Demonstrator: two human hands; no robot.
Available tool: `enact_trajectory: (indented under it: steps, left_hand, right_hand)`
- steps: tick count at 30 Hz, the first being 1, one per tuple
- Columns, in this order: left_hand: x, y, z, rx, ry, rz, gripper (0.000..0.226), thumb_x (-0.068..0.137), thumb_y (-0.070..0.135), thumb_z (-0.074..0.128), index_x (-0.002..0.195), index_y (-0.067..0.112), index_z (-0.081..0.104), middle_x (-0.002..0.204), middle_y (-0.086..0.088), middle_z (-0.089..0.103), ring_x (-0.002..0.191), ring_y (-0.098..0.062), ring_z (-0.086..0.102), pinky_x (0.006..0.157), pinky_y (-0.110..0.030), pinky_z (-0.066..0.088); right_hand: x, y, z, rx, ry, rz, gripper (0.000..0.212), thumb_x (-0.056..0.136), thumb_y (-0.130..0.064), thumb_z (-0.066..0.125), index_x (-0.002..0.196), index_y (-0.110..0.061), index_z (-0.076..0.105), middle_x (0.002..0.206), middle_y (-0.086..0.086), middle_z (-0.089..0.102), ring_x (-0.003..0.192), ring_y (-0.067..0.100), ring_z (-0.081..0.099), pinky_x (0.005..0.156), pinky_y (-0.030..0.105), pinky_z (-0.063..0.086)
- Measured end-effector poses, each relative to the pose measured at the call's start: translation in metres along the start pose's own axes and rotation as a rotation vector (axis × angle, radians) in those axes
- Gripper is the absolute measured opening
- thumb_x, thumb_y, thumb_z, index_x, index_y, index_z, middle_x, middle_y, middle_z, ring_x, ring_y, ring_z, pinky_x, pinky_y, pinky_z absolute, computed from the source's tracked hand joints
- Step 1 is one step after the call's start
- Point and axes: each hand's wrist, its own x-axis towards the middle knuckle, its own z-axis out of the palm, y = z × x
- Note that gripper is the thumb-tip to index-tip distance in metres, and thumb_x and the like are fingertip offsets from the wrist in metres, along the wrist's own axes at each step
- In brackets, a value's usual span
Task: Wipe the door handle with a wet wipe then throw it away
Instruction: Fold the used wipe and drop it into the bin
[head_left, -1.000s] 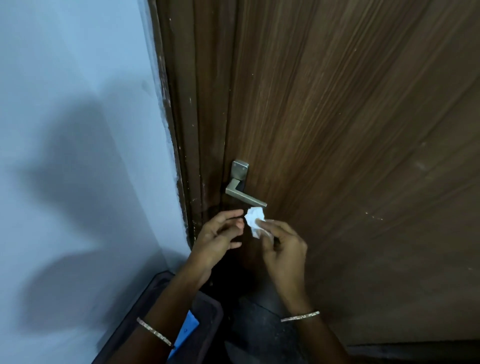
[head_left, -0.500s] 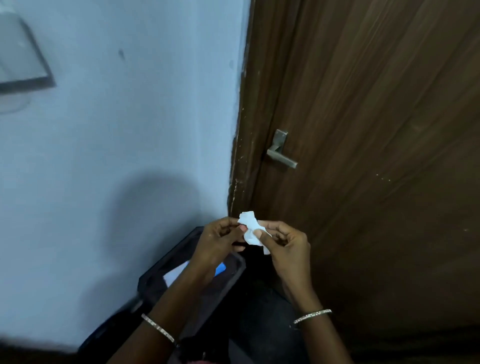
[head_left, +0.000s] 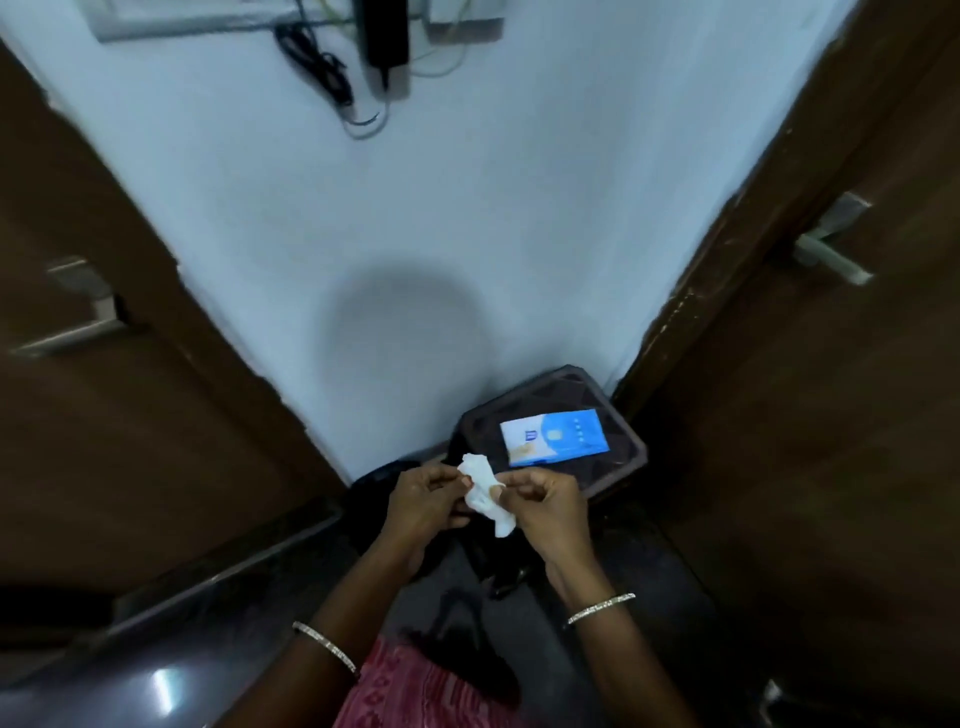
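Seemingly my wiping is done: my left hand (head_left: 421, 501) and right hand (head_left: 545, 512) pinch the crumpled wet wipe (head_left: 485, 493) between them, well apart from the door handle (head_left: 828, 249) at two o'clock, with only the throwing away left.

Crumpled wet wipe (head_left: 483, 493) pinched between left hand (head_left: 421, 499), right hand (head_left: 550, 512) — near dark bin (head_left: 563, 394) (blue pack (head_left: 553, 436) on top).

Dim, bluish, soft wide-angle view.
Round grey shadow (head_left: 405, 332) on wall (head_left: 519, 182) above left hand (head_left: 423, 501) and right hand (head_left: 545, 506); glare on floor (head_left: 161, 680) below-left; outer edges bowed, blurred either side.
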Motion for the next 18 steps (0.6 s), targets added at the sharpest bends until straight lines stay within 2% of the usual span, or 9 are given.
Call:
enact_trajectory:
  steps: [3, 5, 7, 8, 11, 12, 14, 16, 18]
  left_hand:
    - [0.015, -0.023, -0.052, 0.014, 0.086, -0.063, 0.008, 0.088, 0.01, 0.066, 0.093, 0.005, 0.072, 0.09, -0.016, 0.075, 0.077, -0.029, 0.073, 0.064, -0.036, 0.06]
    - [0.028, -0.037, -0.08, 0.021, 0.122, -0.115, 0.008, 0.089, 0.009, 0.066, 0.093, 0.005, 0.071, 0.091, -0.019, 0.074, 0.08, -0.033, 0.073, 0.069, -0.041, 0.06]
    - [0.047, -0.048, -0.108, 0.051, 0.153, -0.167, 0.011, 0.089, 0.01, 0.066, 0.096, 0.003, 0.071, 0.093, -0.021, 0.073, 0.083, -0.036, 0.072, 0.071, -0.044, 0.061]
    - [0.059, -0.054, -0.122, 0.088, 0.159, -0.171, 0.013, 0.089, 0.011, 0.067, 0.098, 0.003, 0.071, 0.092, -0.02, 0.073, 0.08, -0.034, 0.072, 0.067, -0.04, 0.061]
    - [0.099, -0.069, -0.159, 0.262, 0.119, -0.124, 0.016, 0.09, 0.014, 0.067, 0.099, 0.003, 0.073, 0.09, -0.013, 0.073, 0.065, -0.013, 0.068, 0.049, -0.017, 0.053]
    - [0.116, -0.073, -0.17, 0.306, 0.083, -0.114, 0.016, 0.09, 0.014, 0.066, 0.1, 0.003, 0.073, 0.09, -0.013, 0.072, 0.065, -0.013, 0.067, 0.049, -0.016, 0.052]
    - [0.15, -0.082, -0.19, 0.346, 0.009, -0.164, 0.018, 0.093, 0.012, 0.061, 0.104, 0.001, 0.07, 0.095, -0.017, 0.071, 0.07, -0.02, 0.067, 0.055, -0.025, 0.056]
    - [0.176, -0.088, -0.203, 0.346, -0.051, -0.25, 0.021, 0.097, 0.009, 0.055, 0.113, -0.001, 0.064, 0.094, -0.021, 0.067, 0.066, -0.019, 0.06, 0.058, -0.028, 0.052]
    - [0.198, -0.096, -0.216, 0.373, -0.096, -0.304, 0.016, 0.098, 0.005, 0.051, 0.111, 0.002, 0.059, 0.077, -0.015, 0.059, 0.056, -0.014, 0.053, 0.05, -0.023, 0.046]
  right_hand:
    - [0.002, 0.016, 0.059, -0.057, -0.061, 0.074, 0.011, 0.079, -0.002, 0.081, 0.087, -0.008, 0.081, 0.082, 0.012, 0.08, 0.083, 0.035, 0.077, 0.077, 0.049, 0.063]
    - [0.006, 0.025, 0.094, -0.071, -0.063, 0.149, 0.012, 0.079, 0.002, 0.08, 0.091, 0.0, 0.08, 0.087, 0.019, 0.078, 0.084, 0.037, 0.076, 0.076, 0.046, 0.063]
    - [0.012, 0.033, 0.132, -0.075, -0.049, 0.239, 0.015, 0.081, 0.003, 0.078, 0.095, 0.005, 0.078, 0.092, 0.022, 0.078, 0.072, 0.024, 0.073, 0.062, 0.026, 0.06]
    - [0.017, 0.038, 0.151, -0.076, -0.045, 0.277, 0.016, 0.082, 0.004, 0.077, 0.097, 0.007, 0.077, 0.093, 0.022, 0.077, 0.063, 0.014, 0.07, 0.054, 0.015, 0.053]
    - [0.038, 0.059, 0.201, -0.015, 0.016, 0.39, 0.018, 0.083, 0.008, 0.074, 0.1, 0.013, 0.074, 0.093, 0.025, 0.074, 0.04, -0.007, 0.058, 0.043, 0.007, 0.045]
    - [0.048, 0.067, 0.217, 0.003, 0.04, 0.418, 0.019, 0.083, 0.008, 0.074, 0.101, 0.014, 0.074, 0.095, 0.027, 0.073, 0.041, -0.005, 0.06, 0.047, 0.009, 0.049]
    - [0.069, 0.083, 0.245, 0.023, 0.093, 0.488, 0.02, 0.082, 0.008, 0.076, 0.102, 0.012, 0.074, 0.099, 0.029, 0.074, 0.065, 0.015, 0.072, 0.069, 0.025, 0.061]
    - [0.091, 0.1, 0.268, 0.121, 0.137, 0.579, 0.021, 0.083, 0.01, 0.073, 0.104, 0.014, 0.073, 0.106, 0.033, 0.072, 0.094, 0.04, 0.073, 0.091, 0.048, 0.058]
    - [0.116, 0.121, 0.285, 0.206, 0.188, 0.679, 0.025, 0.091, 0.005, 0.065, 0.114, 0.012, 0.069, 0.12, 0.031, 0.068, 0.115, 0.045, 0.065, 0.103, 0.05, 0.05]
